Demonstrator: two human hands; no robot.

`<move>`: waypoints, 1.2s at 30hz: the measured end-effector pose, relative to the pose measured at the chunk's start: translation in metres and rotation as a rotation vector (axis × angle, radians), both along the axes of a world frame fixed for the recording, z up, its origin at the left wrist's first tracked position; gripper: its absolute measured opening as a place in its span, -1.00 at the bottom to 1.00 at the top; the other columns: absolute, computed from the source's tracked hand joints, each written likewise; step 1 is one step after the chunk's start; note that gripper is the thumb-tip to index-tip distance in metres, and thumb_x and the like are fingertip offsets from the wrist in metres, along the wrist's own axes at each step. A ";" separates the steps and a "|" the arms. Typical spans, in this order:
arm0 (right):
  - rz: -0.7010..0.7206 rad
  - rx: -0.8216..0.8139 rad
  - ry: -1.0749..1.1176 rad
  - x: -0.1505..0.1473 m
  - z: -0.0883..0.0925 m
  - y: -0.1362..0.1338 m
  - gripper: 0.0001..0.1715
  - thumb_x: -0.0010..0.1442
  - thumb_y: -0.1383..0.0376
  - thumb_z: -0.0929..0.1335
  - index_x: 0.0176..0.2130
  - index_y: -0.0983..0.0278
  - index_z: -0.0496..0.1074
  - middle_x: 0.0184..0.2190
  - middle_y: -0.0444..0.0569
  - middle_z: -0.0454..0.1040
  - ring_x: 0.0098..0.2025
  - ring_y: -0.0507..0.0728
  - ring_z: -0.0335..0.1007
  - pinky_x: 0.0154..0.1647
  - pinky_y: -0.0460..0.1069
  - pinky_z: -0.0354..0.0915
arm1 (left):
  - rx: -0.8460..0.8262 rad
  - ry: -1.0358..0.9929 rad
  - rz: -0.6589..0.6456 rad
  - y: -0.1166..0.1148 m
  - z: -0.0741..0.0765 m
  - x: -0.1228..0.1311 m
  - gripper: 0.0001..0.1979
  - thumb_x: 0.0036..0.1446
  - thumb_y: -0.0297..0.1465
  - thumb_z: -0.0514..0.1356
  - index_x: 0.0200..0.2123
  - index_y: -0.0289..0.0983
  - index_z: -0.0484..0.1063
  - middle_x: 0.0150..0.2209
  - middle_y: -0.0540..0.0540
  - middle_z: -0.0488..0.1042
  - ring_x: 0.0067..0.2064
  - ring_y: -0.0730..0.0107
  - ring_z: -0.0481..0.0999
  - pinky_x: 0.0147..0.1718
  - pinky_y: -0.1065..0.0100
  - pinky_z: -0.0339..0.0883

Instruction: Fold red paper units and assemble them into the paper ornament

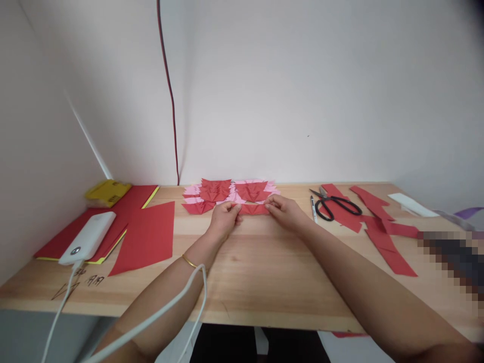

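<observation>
"Folded red paper [251,208]: where exactly was it?"

"In the middle of the table [234,287], stretched between two hands, just in front of the folded red and pink pieces [215,191]. I couldn't tell whether it touched the wood."

"And from the left?"

"A white power bank [89,236] rested partly on red sheets, with a loose red sheet [149,239] beside them, clear of the work. Then the left hand [226,218], thumb closed against its fingers, pinching the paper's left end."

"How did that end need treating?"

"As an anchor, I'd have said: firm but light, because thin paper probably buckled under a hard squeeze."

"And the middle?"

"A crease showed there. It called for flat, even tension, with the long edge kept straight."

"The right?"

"The right hand [284,210] had its fingertips drawn together on that end. Matching the left's height seemed wise, lest the fold skewed. Further right lay a pen [313,209], black-handled scissors [340,202] and red offcuts [389,249], safely apart."
</observation>
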State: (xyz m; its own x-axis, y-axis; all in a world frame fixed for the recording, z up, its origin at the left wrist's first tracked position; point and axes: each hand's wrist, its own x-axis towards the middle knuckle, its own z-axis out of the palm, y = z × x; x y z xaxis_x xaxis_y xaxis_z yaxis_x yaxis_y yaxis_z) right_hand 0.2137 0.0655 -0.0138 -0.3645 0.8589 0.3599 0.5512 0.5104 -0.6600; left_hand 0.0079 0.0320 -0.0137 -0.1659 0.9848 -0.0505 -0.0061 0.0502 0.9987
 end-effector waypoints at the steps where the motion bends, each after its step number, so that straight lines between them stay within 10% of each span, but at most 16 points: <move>1: -0.033 0.035 -0.018 0.001 0.000 0.001 -0.82 0.17 0.26 0.24 -0.33 0.26 0.40 -0.49 -0.10 0.44 -0.45 0.07 0.31 -0.40 -0.06 0.19 | -0.010 0.012 -0.013 0.000 0.000 0.000 -0.81 -0.06 -0.30 0.26 -0.50 -0.31 0.41 -0.70 0.00 0.37 -0.68 0.52 0.31 -0.65 0.49 0.18; 11: 0.167 0.238 -0.137 -0.005 0.001 0.000 -0.79 0.17 0.22 0.29 -0.27 0.25 0.48 -0.30 0.02 0.50 -0.23 0.13 0.37 -0.17 0.02 0.24 | -0.011 0.083 -0.083 -0.001 -0.001 0.003 -0.87 -0.02 -0.37 0.24 -0.49 -0.34 0.43 -0.67 -0.03 0.42 -0.65 0.51 0.36 -0.62 0.48 0.26; 22: -0.049 0.245 -0.087 -0.011 -0.007 0.020 -0.81 0.15 0.33 0.29 -0.22 0.25 0.46 -0.35 -0.01 0.54 -0.29 0.13 0.41 -0.21 0.01 0.23 | 0.066 0.082 -0.004 0.009 -0.016 0.002 -0.56 0.05 -0.43 0.18 0.03 -0.35 0.25 -0.51 0.00 0.46 -0.52 0.47 0.47 -0.48 0.42 0.36; 28: -0.112 0.240 -0.170 -0.008 -0.009 0.027 -0.92 0.11 0.31 0.33 -0.34 0.26 0.43 -0.46 -0.05 0.49 -0.36 0.11 0.36 -0.29 -0.03 0.14 | 0.326 0.525 -0.133 0.001 -0.011 0.002 -0.83 0.05 -0.45 0.14 -0.24 -0.31 0.43 -0.32 -0.10 0.51 -0.33 0.41 0.48 -0.26 0.33 0.36; 36: -0.145 0.216 -0.182 -0.012 -0.008 0.024 -0.91 0.12 0.29 0.34 -0.35 0.26 0.44 -0.47 -0.07 0.49 -0.39 0.09 0.35 -0.31 -0.05 0.11 | 0.575 0.976 -0.412 -0.006 -0.010 0.004 -0.73 0.05 -0.46 0.16 -0.13 -0.30 0.44 -0.03 -0.17 0.47 0.00 0.23 0.40 0.04 0.17 0.21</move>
